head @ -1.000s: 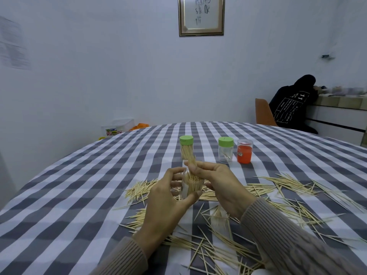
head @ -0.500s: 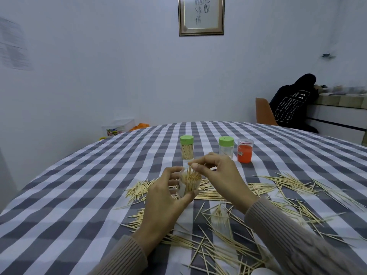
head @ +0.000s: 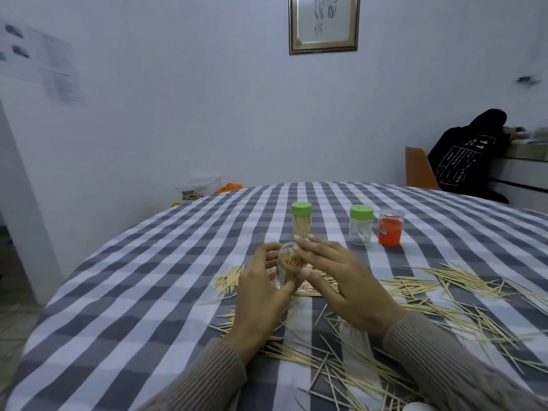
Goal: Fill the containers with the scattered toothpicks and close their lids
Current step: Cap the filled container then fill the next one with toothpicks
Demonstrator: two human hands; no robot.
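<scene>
Toothpicks now sit down inside the clear open plastic container point(head: 289, 262), no longer sticking up. Left grip point(head: 261, 295) clamped round it, above the checked surface point(head: 148, 292) centre; right grip point(head: 341, 280) fingers straight, touching its rim. Loose wooden toothpicks point(head: 430, 289) scattered near edge.

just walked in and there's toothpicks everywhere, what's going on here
A person is packing scattered toothpicks into small clear containers. The left hand grips an open container already holding toothpicks, tilted toward the camera, while the right hand touches its rim with its fingertips. Farther back on the checked tablecloth stand two green-lidded containers, one full and one nearly empty, beside an orange jar. Many toothpicks are still loose on the cloth.
</scene>
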